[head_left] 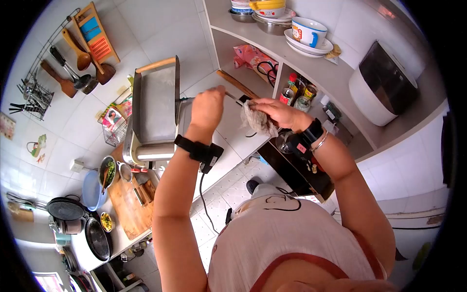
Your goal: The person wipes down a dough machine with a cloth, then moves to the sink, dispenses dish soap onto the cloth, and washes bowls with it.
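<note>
My left hand (208, 109) is closed in a fist beside the counter. Out of it comes a thin grey metal rod (234, 98), whose gripped end is hidden by the fingers. The rod's other end runs to a crumpled, off-white cloth (254, 119). My right hand (279, 113) pinches that cloth, thumb and fingers pressed around it. Whether the cloth wraps the rod's tip or only touches it, I cannot tell. Left of my left hand stands a metal appliance with an upright tray-like lid (156, 100) edged by a wooden handle.
A wooden rolling pin (237, 83) lies behind my hands. To the right, a shelf unit (335, 87) holds bowls, bottles and a black-and-white appliance (382, 85). At lower left are a cutting board (127, 209), pans and a blue basin (92, 191). Utensils hang on the wall.
</note>
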`<move>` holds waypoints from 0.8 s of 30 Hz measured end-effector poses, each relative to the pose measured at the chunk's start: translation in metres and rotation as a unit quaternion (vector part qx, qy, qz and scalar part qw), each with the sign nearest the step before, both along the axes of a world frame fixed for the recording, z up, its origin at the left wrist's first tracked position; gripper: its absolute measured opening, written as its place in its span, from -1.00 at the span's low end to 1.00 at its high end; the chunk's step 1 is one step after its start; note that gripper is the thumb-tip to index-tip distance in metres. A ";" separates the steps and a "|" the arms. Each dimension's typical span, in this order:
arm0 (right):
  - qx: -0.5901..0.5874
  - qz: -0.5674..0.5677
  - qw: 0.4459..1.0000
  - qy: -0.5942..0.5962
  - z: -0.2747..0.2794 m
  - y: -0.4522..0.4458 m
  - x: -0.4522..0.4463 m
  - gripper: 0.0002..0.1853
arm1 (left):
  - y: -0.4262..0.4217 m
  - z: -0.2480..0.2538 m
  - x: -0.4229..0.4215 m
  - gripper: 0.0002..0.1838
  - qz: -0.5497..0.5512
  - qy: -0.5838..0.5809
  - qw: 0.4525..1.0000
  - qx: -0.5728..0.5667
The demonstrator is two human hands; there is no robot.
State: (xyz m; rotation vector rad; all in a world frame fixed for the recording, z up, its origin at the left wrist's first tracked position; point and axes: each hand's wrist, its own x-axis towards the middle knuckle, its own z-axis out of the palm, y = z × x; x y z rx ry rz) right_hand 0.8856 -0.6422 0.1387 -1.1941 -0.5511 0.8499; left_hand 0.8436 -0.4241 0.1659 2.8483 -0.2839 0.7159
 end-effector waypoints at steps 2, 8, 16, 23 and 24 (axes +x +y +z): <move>-0.059 0.003 0.994 -0.096 0.014 -0.007 -0.009 -0.64 | 0.014 0.006 0.003 -0.84 0.062 -0.010 0.997 -0.038; -0.111 -0.008 0.980 -0.162 -0.014 -0.031 -0.011 -0.60 | 0.021 0.000 -0.002 -0.74 0.075 -0.075 0.994 -0.034; 0.026 0.025 0.998 0.047 0.003 -0.023 -0.001 -0.66 | -0.030 0.022 -0.030 -0.65 -0.121 -0.051 0.986 0.100; -0.065 -0.023 0.983 -0.171 -0.002 -0.063 -0.046 -0.63 | -0.002 0.030 -0.026 -0.71 -0.054 -0.050 0.997 -0.009; -0.088 -0.035 0.993 -0.074 0.001 -0.068 -0.051 -0.65 | 0.001 0.029 -0.025 -0.70 -0.061 -0.069 0.996 0.003</move>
